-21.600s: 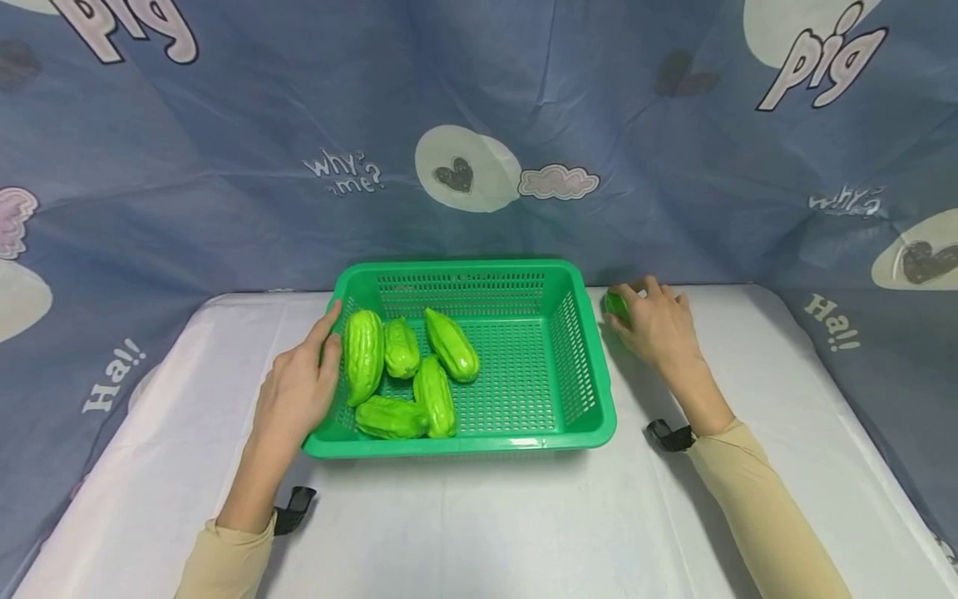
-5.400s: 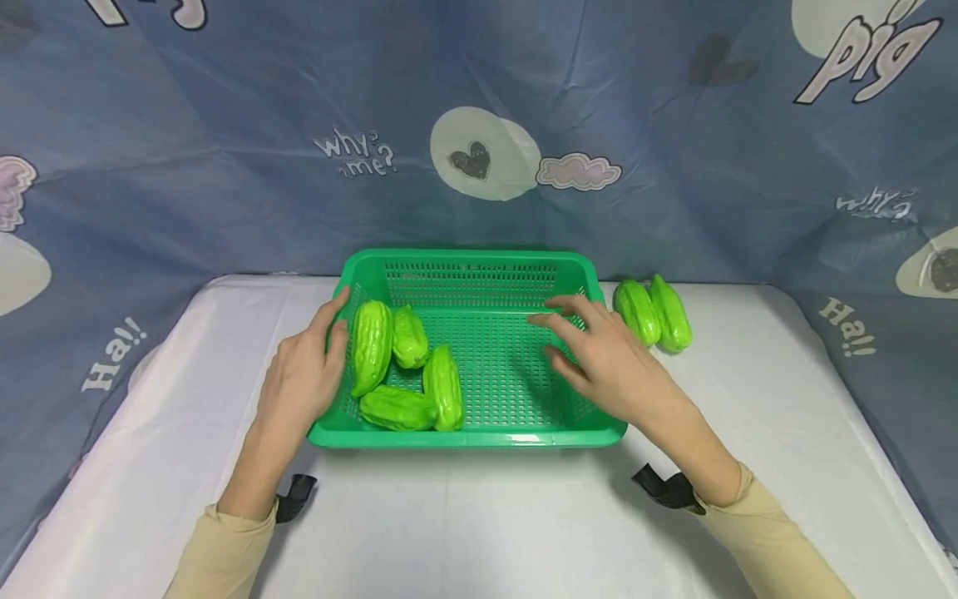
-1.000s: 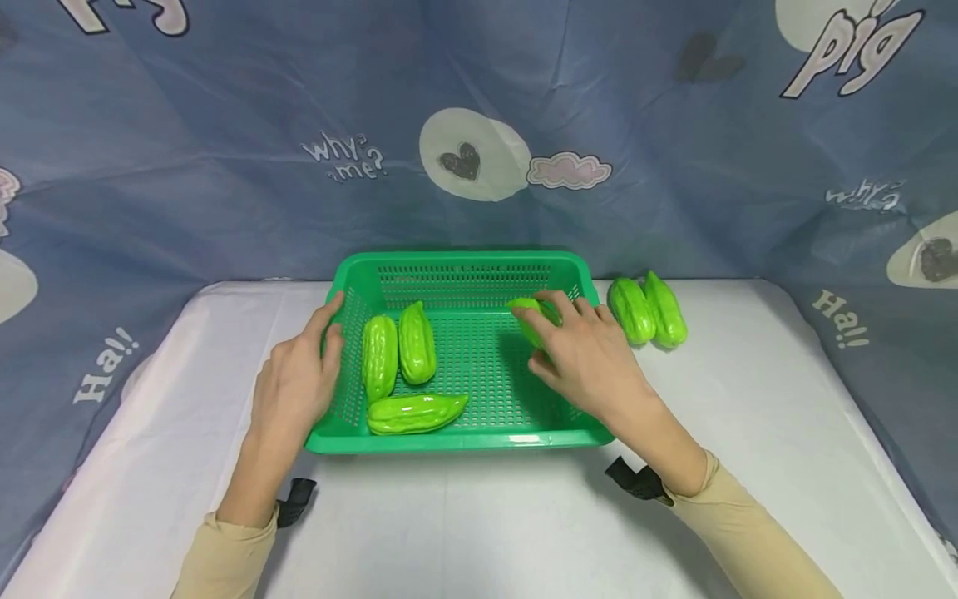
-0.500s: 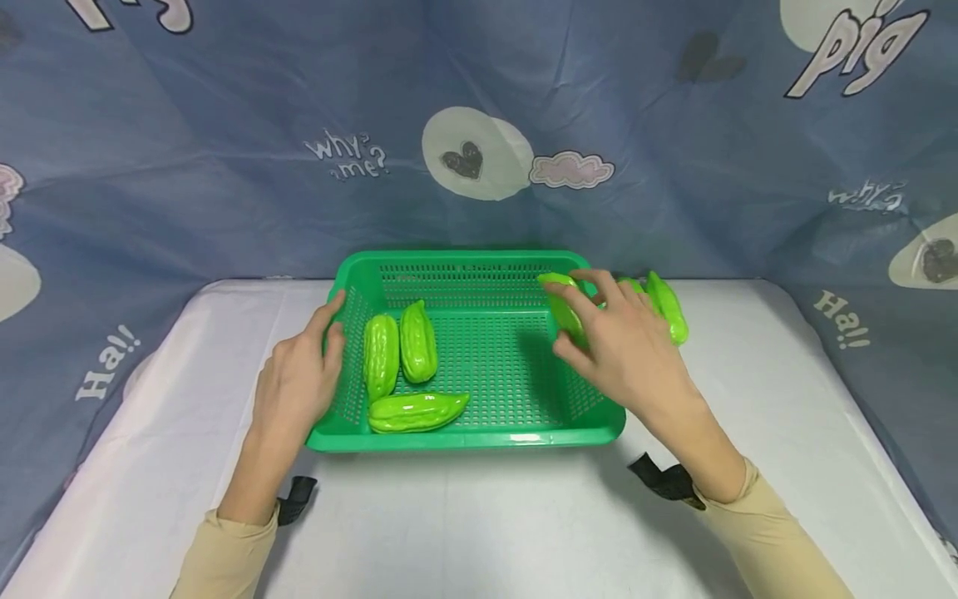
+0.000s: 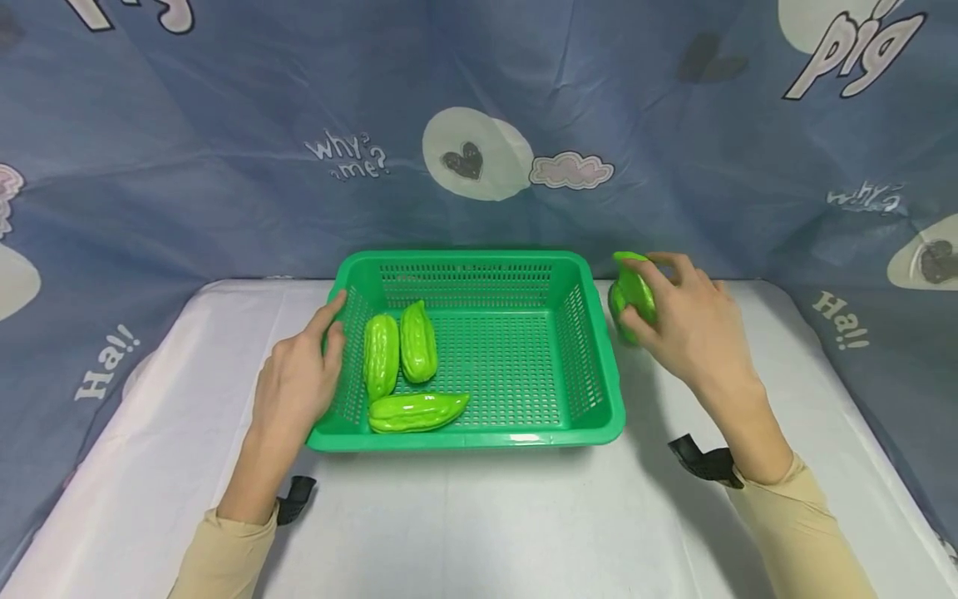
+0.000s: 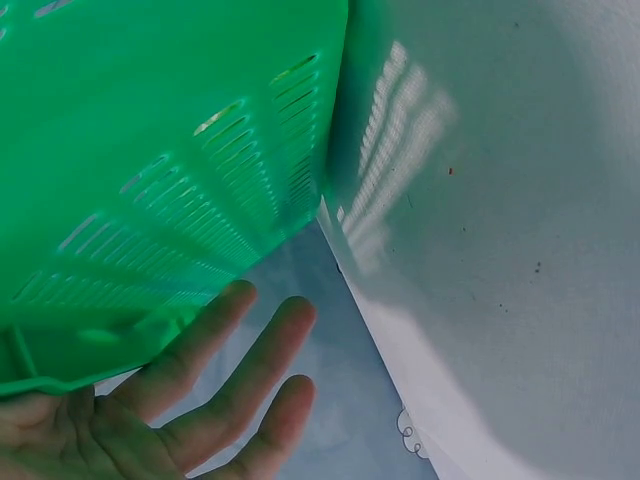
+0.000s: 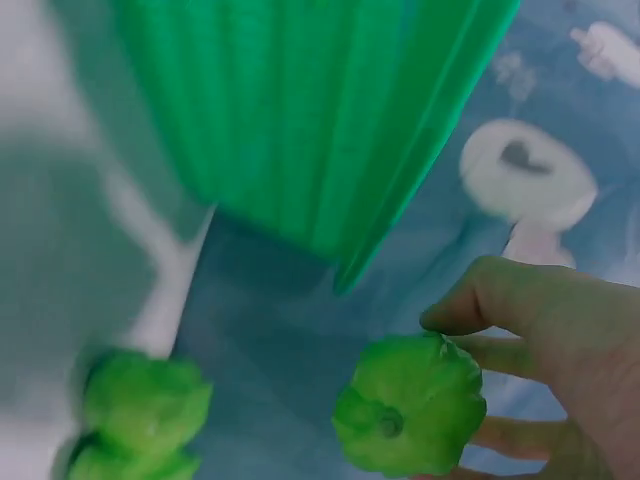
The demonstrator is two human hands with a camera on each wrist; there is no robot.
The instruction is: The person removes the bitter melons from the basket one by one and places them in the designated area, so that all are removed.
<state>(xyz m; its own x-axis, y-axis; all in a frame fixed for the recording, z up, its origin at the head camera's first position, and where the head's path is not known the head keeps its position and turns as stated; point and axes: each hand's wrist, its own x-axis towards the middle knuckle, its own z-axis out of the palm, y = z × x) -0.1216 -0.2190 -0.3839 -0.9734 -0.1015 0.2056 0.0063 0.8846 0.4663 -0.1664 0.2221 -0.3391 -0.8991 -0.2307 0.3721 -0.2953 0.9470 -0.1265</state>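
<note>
My left hand (image 5: 299,387) rests on the left side of the green plastic basket (image 5: 464,442); in the left wrist view its fingers (image 6: 240,395) are spread and fairly straight beside the wall. Three bright green bitter melons lie inside: one upright at left (image 5: 381,356), another beside it (image 5: 418,343), and one crosswise in front (image 5: 417,413). Beyond the basket's right wall, my right hand (image 5: 692,333) holds a bitter melon (image 5: 636,293) between thumb and fingers. In the right wrist view its round end (image 7: 410,405) hangs apart from two others (image 7: 150,400), which the hand mostly hides in the head view.
A white cloth (image 5: 479,524) covers the table under the basket. Behind it rises a blue printed curtain (image 5: 262,125), close to the basket's back rim and the right hand. The basket's right wall (image 5: 587,358) stands just left of the held bitter melon.
Over the last second my right hand has carried a bitter melon from inside the basket over its right wall. The left hand stays put. Earlier, several bitter melons lay in the basket, differently arranged.
</note>
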